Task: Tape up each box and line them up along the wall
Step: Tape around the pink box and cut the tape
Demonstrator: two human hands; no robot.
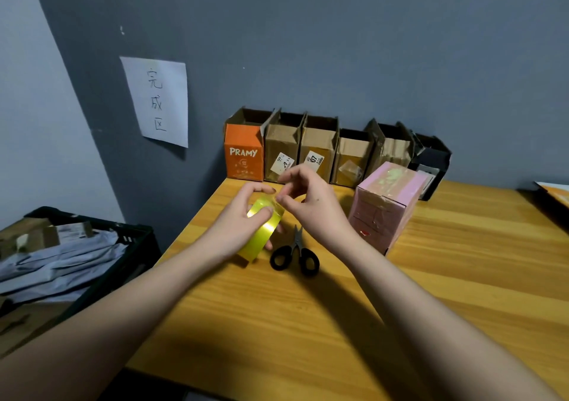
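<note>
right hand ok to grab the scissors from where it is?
Probably yes. The scissors lie bare on the table, just below the right hand, nothing between. But its fingertips are pinching the tape end on the tape roll, so it must let go first.

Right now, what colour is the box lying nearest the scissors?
Pink: the box beside the black-handled scissors has pale pink sides, seen clearly in the head view.

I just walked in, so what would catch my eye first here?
Two hands at the table's middle: the left hand grips a shiny yellow tape roll while the right hand picks at its end. A pink box stands just right of them, and black scissors lie below the roll.
</note>
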